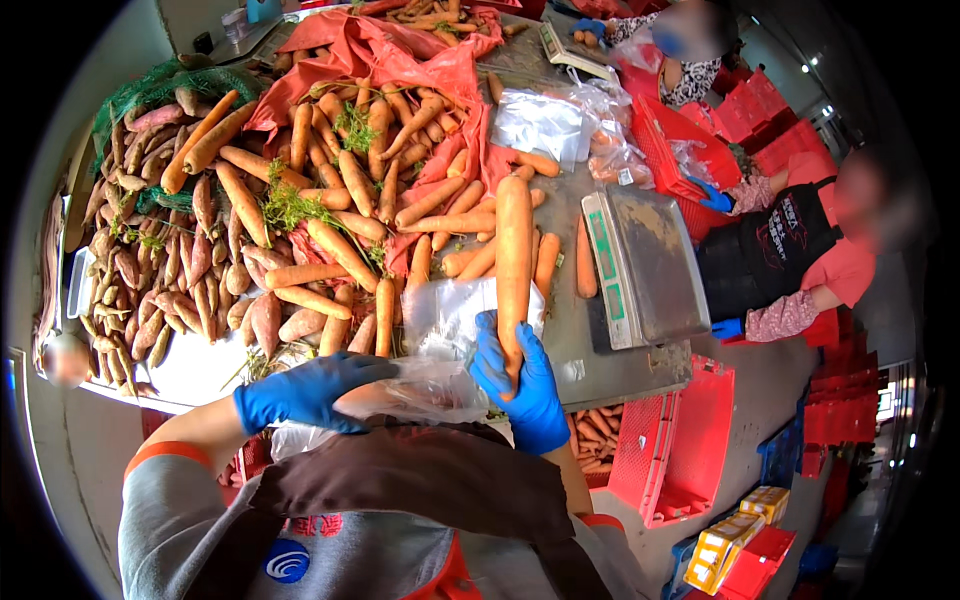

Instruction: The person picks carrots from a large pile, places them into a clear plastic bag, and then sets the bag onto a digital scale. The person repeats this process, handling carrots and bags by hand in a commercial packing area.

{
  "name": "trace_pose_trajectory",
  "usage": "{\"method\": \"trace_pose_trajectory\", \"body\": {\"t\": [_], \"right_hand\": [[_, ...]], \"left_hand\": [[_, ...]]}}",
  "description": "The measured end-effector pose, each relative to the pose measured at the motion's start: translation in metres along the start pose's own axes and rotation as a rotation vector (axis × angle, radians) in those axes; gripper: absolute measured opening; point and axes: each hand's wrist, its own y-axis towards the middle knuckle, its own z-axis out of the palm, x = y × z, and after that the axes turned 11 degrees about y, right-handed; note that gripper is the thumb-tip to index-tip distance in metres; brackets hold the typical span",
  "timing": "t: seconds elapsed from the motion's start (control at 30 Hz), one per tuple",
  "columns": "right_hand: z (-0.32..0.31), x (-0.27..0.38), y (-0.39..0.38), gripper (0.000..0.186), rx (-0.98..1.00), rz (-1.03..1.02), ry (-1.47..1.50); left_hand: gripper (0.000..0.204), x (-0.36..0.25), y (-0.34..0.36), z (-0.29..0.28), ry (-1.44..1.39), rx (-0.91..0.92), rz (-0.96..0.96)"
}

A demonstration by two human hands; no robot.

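Note:
My right hand (518, 385), in a blue glove, grips the lower end of a large orange carrot (514, 260), which points away from me. My left hand (310, 395), also gloved in blue, is closed on a clear plastic bag (410, 390) at the table's near edge, with its fingertips partly hidden. A stack of clear bags (435, 315) lies just beyond, beside the carrot pile (350, 250) on red sacking (420, 50). Right of the held carrot is a digital scale (655, 265) with a loose carrot (585, 255) beside it.
Sweet potatoes (175, 280) cover the table's left. Bagged carrots (620, 160) lie at the back right. A co-worker (795, 250) in blue gloves stands by red crates (690, 140); another person (690, 75) is farther back. Below the table are red crates (700, 440) and carrots.

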Motion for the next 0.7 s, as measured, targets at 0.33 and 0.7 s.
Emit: {"method": "trace_pose_trajectory", "body": {"t": [0.33, 0.7], "right_hand": [[0.002, 0.002, 0.011, 0.045, -0.001, -0.15, -0.029], [-0.005, -0.003, 0.028, 0.041, 0.076, -0.201, 0.032]], "left_hand": [[0.031, 0.029, -0.09, 0.089, 0.215, 0.018, -0.676], [0.013, 0.024, -0.03, 0.032, -0.594, -0.892, -0.668]]}}
